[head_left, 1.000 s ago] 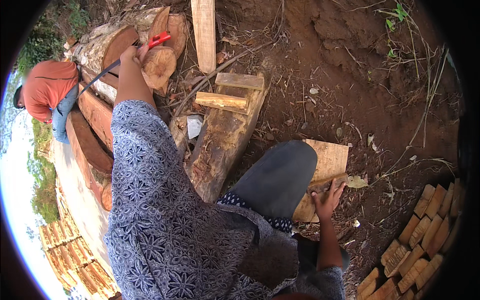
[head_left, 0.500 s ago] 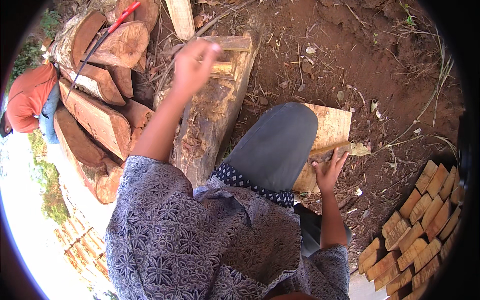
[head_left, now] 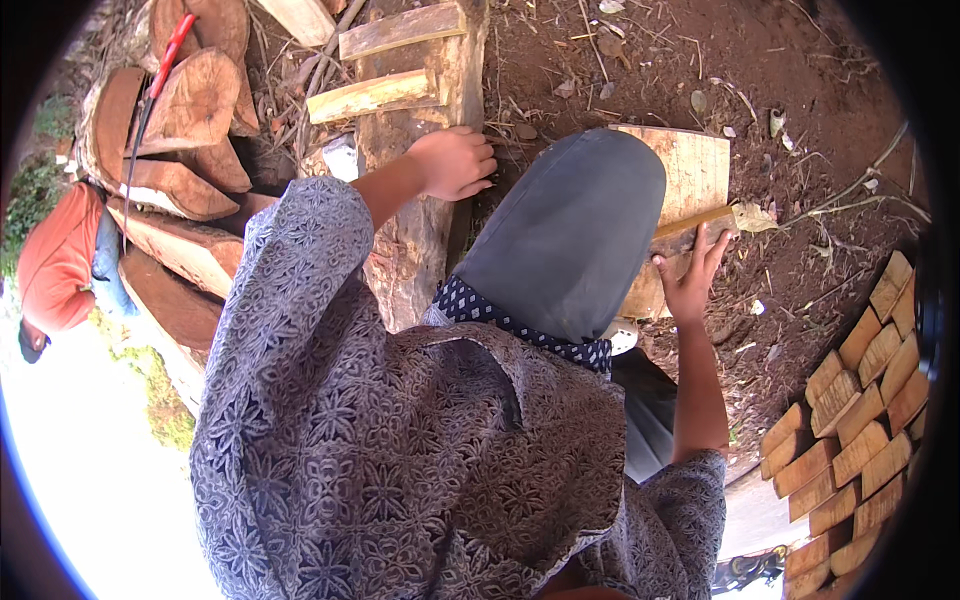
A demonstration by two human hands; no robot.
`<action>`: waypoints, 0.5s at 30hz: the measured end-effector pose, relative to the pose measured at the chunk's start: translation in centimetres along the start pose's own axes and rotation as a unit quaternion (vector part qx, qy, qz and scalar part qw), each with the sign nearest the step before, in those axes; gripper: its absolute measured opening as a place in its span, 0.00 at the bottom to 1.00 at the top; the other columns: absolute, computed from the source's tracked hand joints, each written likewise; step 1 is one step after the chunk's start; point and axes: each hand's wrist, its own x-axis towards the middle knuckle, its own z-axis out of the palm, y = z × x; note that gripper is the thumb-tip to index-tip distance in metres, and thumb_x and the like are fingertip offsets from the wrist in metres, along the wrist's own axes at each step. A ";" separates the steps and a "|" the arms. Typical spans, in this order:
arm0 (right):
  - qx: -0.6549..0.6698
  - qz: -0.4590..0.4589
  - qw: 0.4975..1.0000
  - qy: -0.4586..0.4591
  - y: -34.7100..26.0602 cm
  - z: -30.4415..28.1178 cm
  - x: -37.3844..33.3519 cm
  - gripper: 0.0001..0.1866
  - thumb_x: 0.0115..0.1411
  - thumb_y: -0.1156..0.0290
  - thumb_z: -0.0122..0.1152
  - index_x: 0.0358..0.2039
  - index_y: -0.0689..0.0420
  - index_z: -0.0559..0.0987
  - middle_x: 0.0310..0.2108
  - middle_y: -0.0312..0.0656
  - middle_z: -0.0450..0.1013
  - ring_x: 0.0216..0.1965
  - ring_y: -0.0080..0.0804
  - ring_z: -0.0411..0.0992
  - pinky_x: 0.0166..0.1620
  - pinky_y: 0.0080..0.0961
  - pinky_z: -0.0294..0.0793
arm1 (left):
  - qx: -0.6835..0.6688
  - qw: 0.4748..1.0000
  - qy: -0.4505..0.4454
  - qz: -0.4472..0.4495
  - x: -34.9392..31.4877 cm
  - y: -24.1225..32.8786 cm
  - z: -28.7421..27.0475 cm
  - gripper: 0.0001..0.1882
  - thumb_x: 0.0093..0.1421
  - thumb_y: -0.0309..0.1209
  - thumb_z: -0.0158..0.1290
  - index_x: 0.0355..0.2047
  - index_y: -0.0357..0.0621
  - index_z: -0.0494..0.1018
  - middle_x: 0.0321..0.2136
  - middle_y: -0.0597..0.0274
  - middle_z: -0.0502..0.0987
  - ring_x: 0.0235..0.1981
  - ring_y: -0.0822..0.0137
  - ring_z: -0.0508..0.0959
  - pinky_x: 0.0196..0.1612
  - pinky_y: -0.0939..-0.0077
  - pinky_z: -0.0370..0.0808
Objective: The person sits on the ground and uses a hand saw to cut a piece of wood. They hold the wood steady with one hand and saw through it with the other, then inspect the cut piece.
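Note:
My left hand (head_left: 455,163) hovers at the right edge of a long weathered log (head_left: 405,235). Its fingers are loosely bent, and no object shows in them. Just beyond it, a pale wooden piece (head_left: 375,96) and a browner wooden piece (head_left: 402,30) lie across the log. My right hand (head_left: 690,285) has its thumb and fingers spread against a short wooden strip (head_left: 692,230) on a flat pale board (head_left: 685,165). My bent grey-clad knee (head_left: 570,225) hides the left part of that board.
Split logs (head_left: 195,100) are heaped at the left, with a red-handled saw (head_left: 158,85) on them. A person in an orange top (head_left: 60,260) bends over beyond. Stacked cut wood blocks (head_left: 855,430) stand at the right. Dry leaves and twigs litter the brown soil (head_left: 640,60).
My left hand has come back from the wooden pieces on the log, leaving both uncovered. My right hand stays at the strip, which now shows a lighter edge. The whole view has shifted.

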 end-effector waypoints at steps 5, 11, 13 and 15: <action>-0.027 0.059 0.998 0.009 -0.2 -0.5 -0.6 0.56 0.51 0.48 0.78 0.76 0.36 0.55 0.78 0.57 0.35 0.76 0.69 0.38 0.72 0.63 0.50 | 0.042 0.999 0.011 0.013 0.7 -0.5 0.2 0.11 0.59 0.41 0.55 0.33 0.47 0.77 0.34 0.63 0.78 0.43 0.58 0.77 0.49 0.64 0.73; -0.029 0.116 0.993 -0.002 -1.6 -0.7 -0.4 0.56 0.48 0.49 0.80 0.74 0.26 0.57 0.79 0.46 0.36 0.77 0.60 0.41 0.73 0.54 0.52 | 0.117 0.986 -0.117 0.009 0.6 -1.9 1.1 0.14 0.59 0.39 0.53 0.41 0.46 0.76 0.43 0.60 0.76 0.51 0.58 0.74 0.54 0.65 0.70; -0.014 0.117 0.993 0.015 -1.3 -0.4 -0.6 0.56 0.47 0.50 0.80 0.74 0.26 0.57 0.79 0.45 0.37 0.77 0.59 0.42 0.73 0.54 0.53 | 0.146 0.982 -0.115 0.019 1.5 -2.7 1.0 0.15 0.60 0.39 0.53 0.43 0.46 0.75 0.45 0.59 0.75 0.52 0.57 0.73 0.56 0.65 0.69; -0.017 0.105 0.994 0.030 -1.3 -0.4 -0.9 0.56 0.47 0.53 0.80 0.74 0.26 0.57 0.79 0.44 0.38 0.77 0.58 0.43 0.73 0.54 0.53 | 0.167 0.980 -0.108 0.022 2.0 -3.1 1.2 0.16 0.61 0.39 0.52 0.45 0.45 0.74 0.47 0.57 0.74 0.54 0.56 0.72 0.57 0.64 0.68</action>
